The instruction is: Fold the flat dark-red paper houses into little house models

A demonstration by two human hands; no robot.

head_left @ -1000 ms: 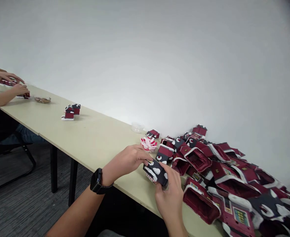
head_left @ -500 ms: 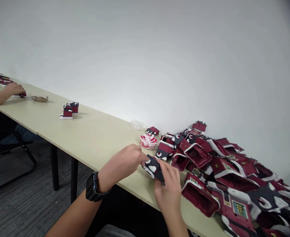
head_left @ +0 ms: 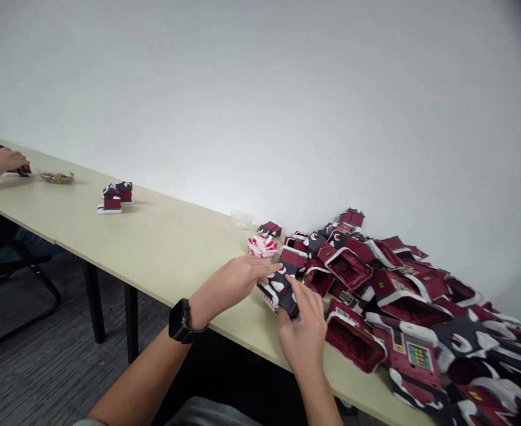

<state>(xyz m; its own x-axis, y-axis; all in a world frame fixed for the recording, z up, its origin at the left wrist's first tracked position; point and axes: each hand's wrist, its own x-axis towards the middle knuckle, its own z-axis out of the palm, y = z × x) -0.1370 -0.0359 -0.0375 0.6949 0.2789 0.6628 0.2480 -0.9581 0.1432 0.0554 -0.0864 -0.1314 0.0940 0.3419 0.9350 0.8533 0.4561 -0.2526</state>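
A small model house (head_left: 281,289) with a dark roof and white snow-like patches is between my hands, over the table's near edge. My left hand (head_left: 236,281), with a black watch on its wrist, has its fingers pressed on the roof from the left. From the right and below, my right hand (head_left: 303,331) grips the house between thumb and fingers. A red-and-white striped bit shows at the house's lower left; part of it is hidden. Just beyond the hands stands a clear bowl of red-and-white striped pieces (head_left: 262,246).
A heap of dark red model houses (head_left: 353,266) fills the table's right side, several with open hollow bases. Two houses (head_left: 112,201) stand farther left, near a dish of brown pieces (head_left: 57,177). Another person's hand (head_left: 9,160) is at far left. A clear container (head_left: 241,219) stands by the wall.
My left hand's fingers have moved from the house's edge onto its roof, and they lie straighter. The house has turned, showing more of its striped lower side. The view has shifted slightly.
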